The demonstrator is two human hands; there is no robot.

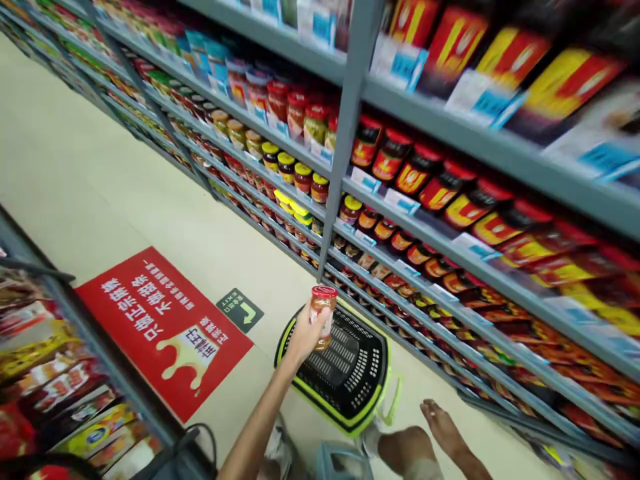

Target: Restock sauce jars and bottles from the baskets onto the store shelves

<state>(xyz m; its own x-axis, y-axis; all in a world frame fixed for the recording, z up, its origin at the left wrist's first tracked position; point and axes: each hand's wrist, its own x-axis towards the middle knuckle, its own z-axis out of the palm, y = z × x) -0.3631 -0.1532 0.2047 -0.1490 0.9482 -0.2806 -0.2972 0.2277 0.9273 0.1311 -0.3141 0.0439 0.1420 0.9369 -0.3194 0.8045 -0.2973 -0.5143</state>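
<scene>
The shelves fill the side from 12 to 4 o'clock, gray boards full of jars and red packets with small price labels. The pale floor takes the side from 9 to 11 o'clock, and a red floor sticker with white letters lies on it at about 8 o'clock, with a small dark exit sign just beside its upper corner. A black basket with a green rim stands on the floor near 6 o'clock. The left hand is above the basket's left edge; its fingers are closed around a jar with a red lid, held upright. The right hand is at 5 o'clock, low, fingers spread loose, holding nothing, close to the knee.
</scene>
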